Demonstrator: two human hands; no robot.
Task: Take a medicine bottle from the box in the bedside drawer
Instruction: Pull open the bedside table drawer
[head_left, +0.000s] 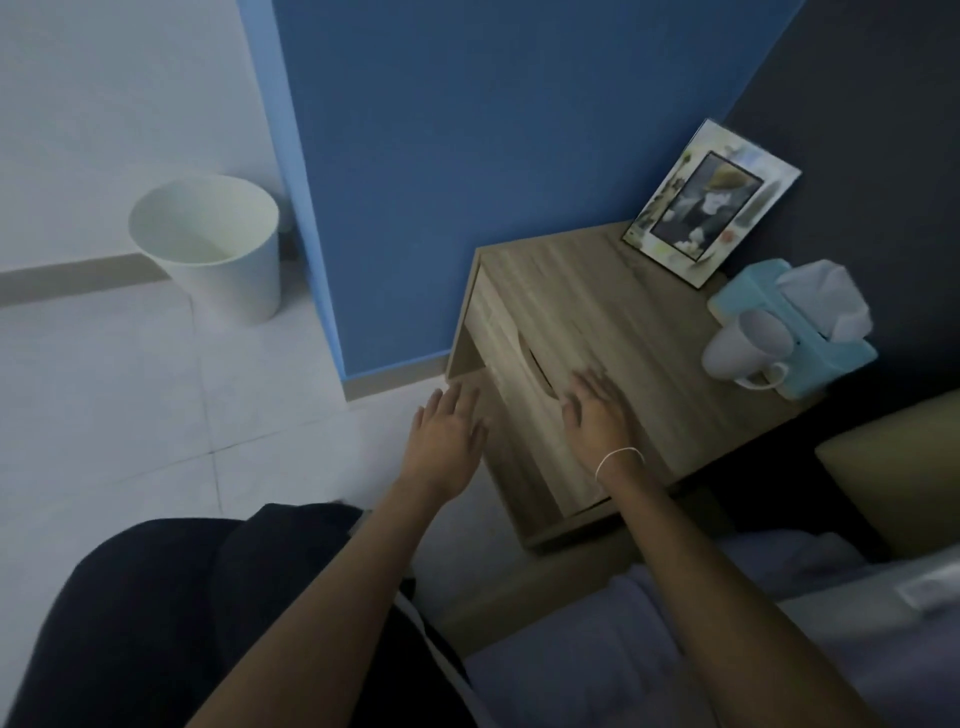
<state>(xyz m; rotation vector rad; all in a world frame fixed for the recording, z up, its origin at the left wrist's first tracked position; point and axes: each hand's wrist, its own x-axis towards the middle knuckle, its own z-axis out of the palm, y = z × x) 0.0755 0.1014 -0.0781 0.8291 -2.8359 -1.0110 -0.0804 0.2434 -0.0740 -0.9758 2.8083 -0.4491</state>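
A light wooden bedside table stands against the blue wall. Its drawer is closed, with a curved cut-out handle at the top edge of its front. The box and the medicine bottle are hidden inside. My right hand hovers flat, fingers apart, over the front edge of the table top just beside the handle, a thin white band on its wrist. My left hand is spread in front of the drawer's lower left corner, holding nothing.
On the table top stand a picture frame, a light blue tissue box and a white mug. A white waste bin sits on the tiled floor at left. The bed lies at lower right.
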